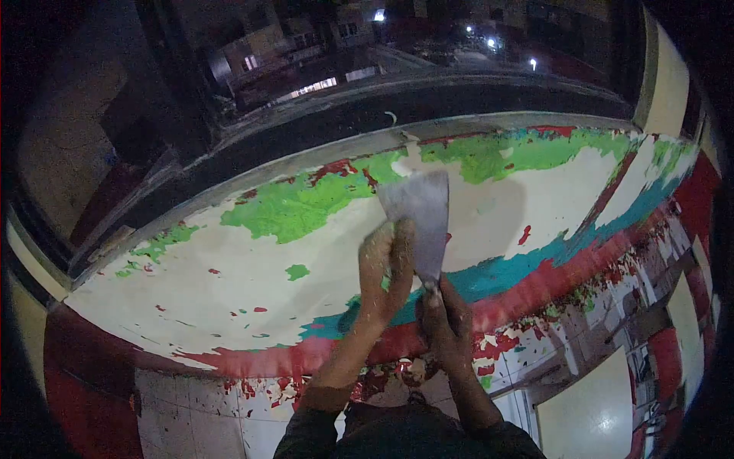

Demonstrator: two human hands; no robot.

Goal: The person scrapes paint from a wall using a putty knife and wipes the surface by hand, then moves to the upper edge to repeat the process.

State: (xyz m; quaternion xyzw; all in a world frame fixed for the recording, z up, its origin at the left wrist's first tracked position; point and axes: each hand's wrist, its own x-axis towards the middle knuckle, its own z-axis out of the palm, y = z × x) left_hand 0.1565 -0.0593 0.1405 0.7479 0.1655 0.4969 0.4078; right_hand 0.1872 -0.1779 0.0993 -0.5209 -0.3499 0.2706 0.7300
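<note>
"Well, patchy sill (267,283); scraper (430,229) over it?"
"Yeah. Right hand (446,317) closed round its narrow end; left hand (384,266) curled against the blade (423,195), can't tell if pinching. Slip could nick that hand; tilted corner could gouge."

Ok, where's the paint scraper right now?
The paint scraper is near the centre of the head view, over the patchy windowsill, its handle in the right hand, its blade at the left hand.

Dark sleeves (307,436), possibly black; bare forearms (348,353)
</note>
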